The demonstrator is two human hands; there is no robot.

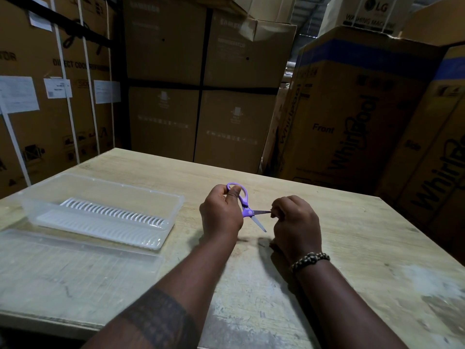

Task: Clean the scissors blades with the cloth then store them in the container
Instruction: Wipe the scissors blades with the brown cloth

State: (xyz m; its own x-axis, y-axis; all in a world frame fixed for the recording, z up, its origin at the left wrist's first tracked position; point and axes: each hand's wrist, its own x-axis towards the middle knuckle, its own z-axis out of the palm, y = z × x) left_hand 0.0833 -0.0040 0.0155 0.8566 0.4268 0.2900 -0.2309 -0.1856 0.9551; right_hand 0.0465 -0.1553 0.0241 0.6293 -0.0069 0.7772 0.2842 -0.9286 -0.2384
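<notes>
Purple-handled scissors [247, 210] are held above the middle of the wooden table [352, 248], blades spread apart and pointing right. My left hand [220, 214] grips the handle loops. My right hand [297, 222] is closed, its fingertips pinching the tip of the upper blade; the lower blade points down between my hands. No cloth is visible in either hand or on the table. The clear plastic container [176, 212] stands open at the left with a white slotted insert [110, 217] inside.
The container's clear lid [75, 263] lies flat in front of the container, near the table's front-left edge. Tall cardboard appliance boxes [352, 109] wall in the table behind and at both sides.
</notes>
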